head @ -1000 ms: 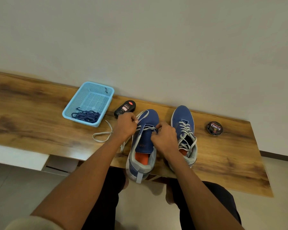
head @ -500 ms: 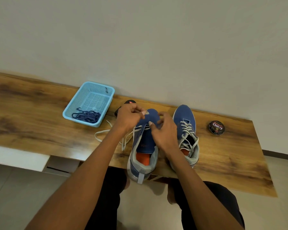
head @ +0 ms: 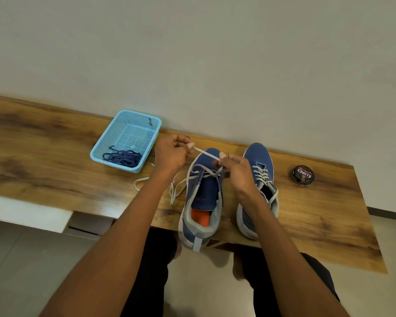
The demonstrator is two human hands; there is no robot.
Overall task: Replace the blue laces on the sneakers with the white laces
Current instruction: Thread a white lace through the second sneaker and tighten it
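Likely a home: wooden bench (head: 55,161) against a plain wall (head: 192,53), tiled floor (head: 21,259), shoe-polish tin (head: 303,175), plastic basket (head: 126,140).

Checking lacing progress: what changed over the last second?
The left hand lifted off the left sneaker toward the wall, and the white lace it pinches is now drawn taut across to the right hand, which rose and pinches it too. A second ago both hands sat low at the eyelets. Unchanged: right sneaker, blue laces in the basket, polish tin.
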